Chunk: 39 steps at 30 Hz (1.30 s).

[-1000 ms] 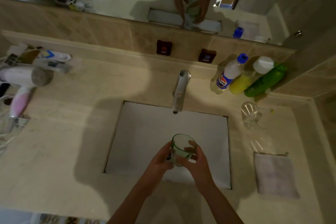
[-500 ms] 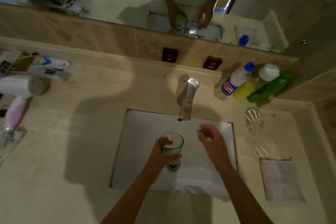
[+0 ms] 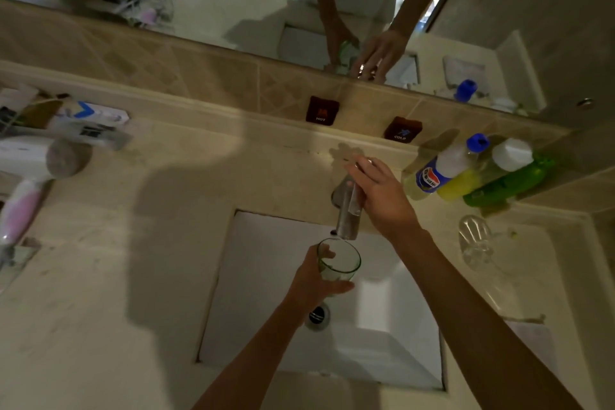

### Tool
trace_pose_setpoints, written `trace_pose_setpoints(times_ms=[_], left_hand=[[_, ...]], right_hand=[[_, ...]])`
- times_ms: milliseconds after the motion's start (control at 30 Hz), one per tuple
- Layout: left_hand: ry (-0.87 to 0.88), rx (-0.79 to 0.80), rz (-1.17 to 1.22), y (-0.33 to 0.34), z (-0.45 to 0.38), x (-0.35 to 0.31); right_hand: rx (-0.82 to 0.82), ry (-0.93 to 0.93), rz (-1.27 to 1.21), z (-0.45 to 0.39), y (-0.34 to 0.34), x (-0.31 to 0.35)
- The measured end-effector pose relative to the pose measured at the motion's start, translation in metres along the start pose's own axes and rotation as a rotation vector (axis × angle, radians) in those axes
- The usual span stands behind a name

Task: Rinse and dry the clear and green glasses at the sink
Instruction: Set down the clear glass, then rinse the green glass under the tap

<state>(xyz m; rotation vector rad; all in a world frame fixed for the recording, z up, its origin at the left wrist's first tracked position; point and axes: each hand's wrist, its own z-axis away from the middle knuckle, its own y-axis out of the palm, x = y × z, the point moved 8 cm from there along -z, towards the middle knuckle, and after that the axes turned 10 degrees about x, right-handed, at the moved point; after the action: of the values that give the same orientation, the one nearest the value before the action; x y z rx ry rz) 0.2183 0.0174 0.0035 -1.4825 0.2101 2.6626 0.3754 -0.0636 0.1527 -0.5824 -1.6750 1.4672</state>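
Beside the sink (image 3: 266,276), clear glass (image 3: 474,241), bottles (image 3: 479,173), hairdryer (image 3: 30,173)

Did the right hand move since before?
Yes. The right hand left the green glass and went up to the faucet, resting on its top.

Both forearms were bare, no sleeves reaching the wrists. The left hand (image 3: 311,286) and right hand (image 3: 379,196) wore nothing.

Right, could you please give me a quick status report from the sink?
Left hand holding green glass under faucet. Right hand on faucet handle. No water visible. Clear glass waiting on counter, right. Nothing in the way.
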Motion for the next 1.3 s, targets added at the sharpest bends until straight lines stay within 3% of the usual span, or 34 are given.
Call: trace_pose_setpoints(times_ms=[233, 467, 667, 733, 867, 967, 1067, 1300], left_hand=[[0.002, 0.012, -0.035, -0.002, -0.015, -0.004], [0.004, -0.006, -0.1, -0.003, -0.022, -0.011], [-0.014, -0.009, -0.145, -0.003, -0.02, -0.007], [-0.023, 0.001, -0.156, -0.005, -0.018, -0.005], [-0.03, 0.048, -0.142, -0.006, -0.017, 0.001], [-0.016, 0.093, -0.093, -0.004, -0.016, 0.004], [0.001, 0.146, -0.013, 0.003, -0.013, 0.005], [0.003, 0.29, 0.092, -0.003, -0.005, 0.014]], right_hand=[[0.009, -0.122, 0.134, -0.005, -0.008, 0.008], [0.051, -0.125, 0.084, -0.014, -0.011, 0.002], [-0.044, -0.154, -0.013, -0.008, -0.013, 0.003], [-0.066, -0.043, -0.214, 0.008, -0.009, -0.007], [-0.166, 0.596, -0.949, 0.089, 0.039, -0.047], [0.111, 0.861, -1.304, 0.149, 0.119, -0.033], [0.28, 1.006, -1.666, 0.182, 0.167, 0.002], [0.11, 0.879, -1.887, 0.166, 0.171, 0.015]])
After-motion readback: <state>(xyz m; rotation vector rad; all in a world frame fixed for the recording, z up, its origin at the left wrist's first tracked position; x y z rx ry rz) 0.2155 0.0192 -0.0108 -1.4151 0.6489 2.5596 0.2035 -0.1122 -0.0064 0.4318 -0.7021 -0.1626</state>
